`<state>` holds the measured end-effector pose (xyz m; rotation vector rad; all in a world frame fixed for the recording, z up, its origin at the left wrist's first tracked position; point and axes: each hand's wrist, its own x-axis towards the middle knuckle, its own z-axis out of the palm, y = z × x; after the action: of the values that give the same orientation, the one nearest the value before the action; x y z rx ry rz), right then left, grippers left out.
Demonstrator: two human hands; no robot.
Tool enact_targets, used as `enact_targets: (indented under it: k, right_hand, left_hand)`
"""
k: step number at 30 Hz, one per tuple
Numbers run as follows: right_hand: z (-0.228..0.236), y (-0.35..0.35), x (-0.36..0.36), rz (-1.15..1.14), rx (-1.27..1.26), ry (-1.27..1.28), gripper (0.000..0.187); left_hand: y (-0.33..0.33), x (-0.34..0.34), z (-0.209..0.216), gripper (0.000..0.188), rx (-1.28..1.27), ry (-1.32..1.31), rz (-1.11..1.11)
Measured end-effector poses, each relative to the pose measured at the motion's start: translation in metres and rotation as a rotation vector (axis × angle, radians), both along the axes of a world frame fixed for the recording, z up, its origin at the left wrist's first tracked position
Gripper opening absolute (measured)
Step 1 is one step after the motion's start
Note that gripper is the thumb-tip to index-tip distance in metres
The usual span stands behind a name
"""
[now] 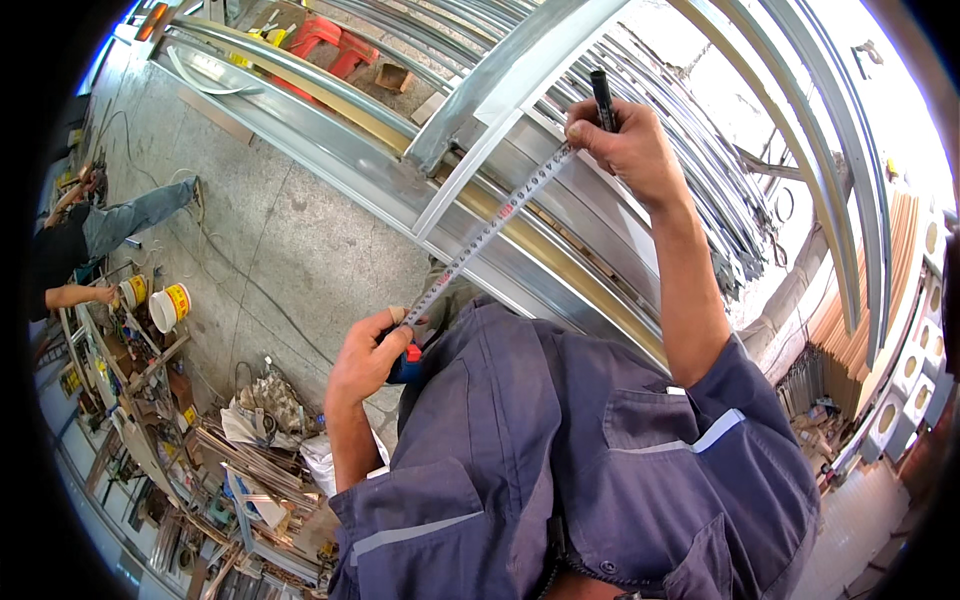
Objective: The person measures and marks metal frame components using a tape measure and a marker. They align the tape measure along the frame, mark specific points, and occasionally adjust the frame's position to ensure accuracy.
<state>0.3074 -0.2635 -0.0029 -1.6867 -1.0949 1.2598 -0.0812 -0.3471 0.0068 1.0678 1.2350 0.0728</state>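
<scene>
My left hand (366,360) is closed round a blue and red tape measure (407,364), close to my body. The white tape blade (478,235) runs out straight, up and to the right. My right hand (635,155) pinches the blade's far end between thumb and finger. A black marker (603,98) also sticks up out of that hand. Below the blade lie long metal profiles (570,262), silver and gold. A pale flat bar (470,172) crosses over them beside the blade.
Many thin metal rods (690,130) lie behind the profiles, near red stands (330,45). Curved metal strips (830,130) rise at the right. Another person's leg (140,215) shows at the left, near white buckets (170,307). Scrap and tools (270,410) litter the lower left; a cable (250,285) crosses the floor.
</scene>
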Motion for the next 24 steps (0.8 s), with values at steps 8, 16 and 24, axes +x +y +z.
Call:
enact_targets:
  k: [8, 16, 24]
  right_hand:
    - [-0.012, 0.007, -0.011, 0.096, 0.093, -0.205, 0.025]
    - [-0.021, 0.001, 0.001, 0.083, 0.119, -0.139, 0.025]
    - [-0.001, -0.025, -0.017, 0.221, 0.015, -0.049, 0.030]
  left_hand:
    - [0.002, 0.044, -0.005, 0.018, 0.143, -0.009, 0.180]
    - [0.011, 0.054, -0.003, 0.017, 0.175, -0.001, 0.187]
    - [0.017, 0.081, 0.012, 0.018, 0.103, -0.044, 0.166]
